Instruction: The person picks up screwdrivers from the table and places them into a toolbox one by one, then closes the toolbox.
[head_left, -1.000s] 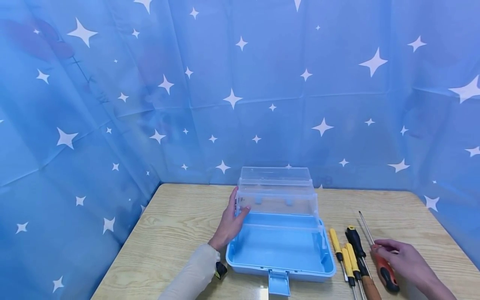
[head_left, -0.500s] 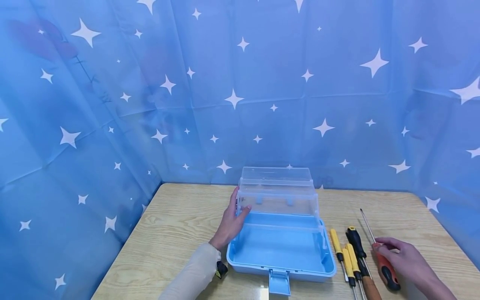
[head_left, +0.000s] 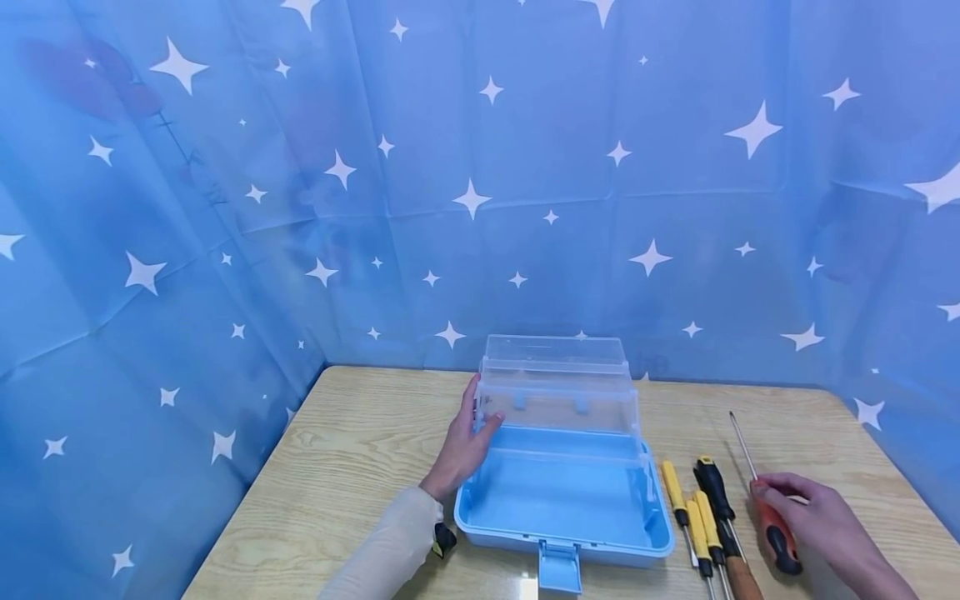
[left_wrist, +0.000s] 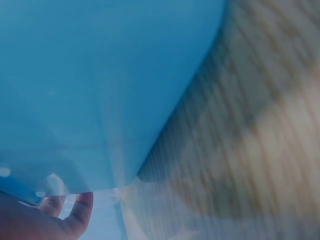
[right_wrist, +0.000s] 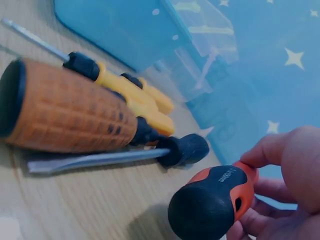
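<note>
My left hand [head_left: 459, 450] grips the left side of the raised clear lid [head_left: 558, 408] of a light blue toolbox [head_left: 562, 500], thumb on the near face. In the left wrist view its fingers [left_wrist: 80, 212] curl at the edge beyond the toolbox wall [left_wrist: 100, 90]. At the right, my right hand [head_left: 821, 517] pinches the red-and-black handle of a screwdriver [head_left: 776, 521] near its shaft, whose tip points away from me. The right wrist view shows this screwdriver [right_wrist: 205, 210] handle-end first; whether it touches the table is unclear.
Between toolbox and right hand lie several screwdrivers: yellow-handled ones [head_left: 697, 529], a black-handled one [head_left: 712, 483] and one with a brown handle [head_left: 741, 575]. A small black-and-yellow object [head_left: 444, 540] sits by the left sleeve. The toolbox latch [head_left: 558, 567] hangs down in front.
My right hand has shifted the red-and-black screwdriver a little; its tip now lies slightly farther and more to the right. The left hand stays on the lid. The head view has shifted slightly.
</note>
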